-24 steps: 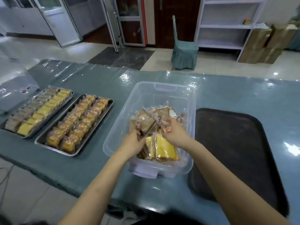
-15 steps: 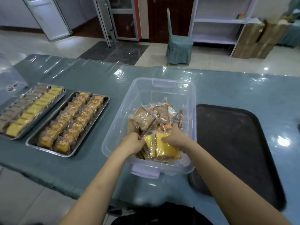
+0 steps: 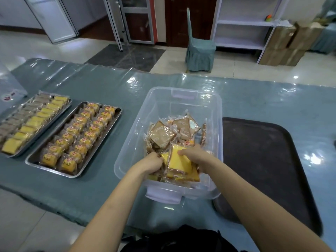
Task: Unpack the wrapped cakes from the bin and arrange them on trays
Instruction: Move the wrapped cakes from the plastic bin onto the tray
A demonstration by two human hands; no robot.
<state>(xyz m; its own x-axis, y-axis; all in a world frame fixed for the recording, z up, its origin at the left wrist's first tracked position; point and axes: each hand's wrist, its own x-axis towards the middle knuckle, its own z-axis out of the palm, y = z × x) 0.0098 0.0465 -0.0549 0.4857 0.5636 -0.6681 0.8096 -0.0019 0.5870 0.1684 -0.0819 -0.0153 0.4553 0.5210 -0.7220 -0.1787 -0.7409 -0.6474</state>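
Both hands (image 3: 195, 157) among binned cakes (image 3: 179, 160)

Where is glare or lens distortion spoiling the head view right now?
Head view: bright glare patches on the table's plastic cover right of the dark tray and behind the clear bin; wide-angle bend curves the table edges; wrapped cakes between both hands stay readable.

Two steel trays (image 3: 27, 161), one black tray (image 3: 263, 160), one bin (image 3: 181, 95)

Bare forearms, no sleeves; black garment (image 3: 180, 240) below.
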